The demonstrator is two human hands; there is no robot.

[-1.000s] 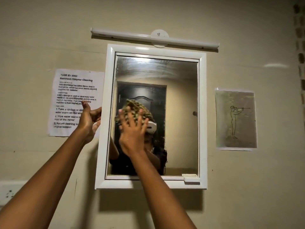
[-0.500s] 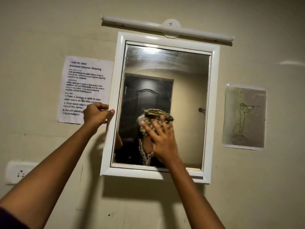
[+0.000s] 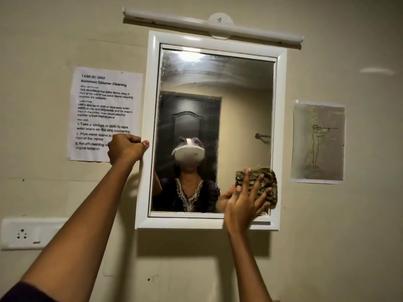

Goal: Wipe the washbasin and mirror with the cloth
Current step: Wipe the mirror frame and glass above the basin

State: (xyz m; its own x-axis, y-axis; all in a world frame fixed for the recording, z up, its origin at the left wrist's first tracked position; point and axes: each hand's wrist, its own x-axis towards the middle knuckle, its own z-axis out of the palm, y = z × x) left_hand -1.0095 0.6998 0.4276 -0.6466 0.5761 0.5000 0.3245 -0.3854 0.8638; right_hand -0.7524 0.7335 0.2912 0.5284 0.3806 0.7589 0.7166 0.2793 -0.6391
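Observation:
A white-framed mirror [image 3: 239, 88] hangs on the beige wall in front of me. My right hand [image 3: 244, 203] presses a bunched green-and-brown patterned cloth [image 3: 265, 182] flat against the glass at the lower right corner, fingers spread over it. My left hand [image 3: 125, 150] is closed around the left edge of the mirror frame at mid height. The upper glass looks hazy and streaked. The washbasin is out of view.
A white tube light [image 3: 213, 26] runs above the mirror. A printed task sheet [image 3: 104, 105] is taped left of the frame, a line drawing on paper [image 3: 318, 142] to the right. A white socket plate [image 3: 26, 233] sits low on the left wall.
My right hand has slid the cloth from the middle of the glass down and right to the lower right corner. My left hand stays on the frame's left edge, curled tighter.

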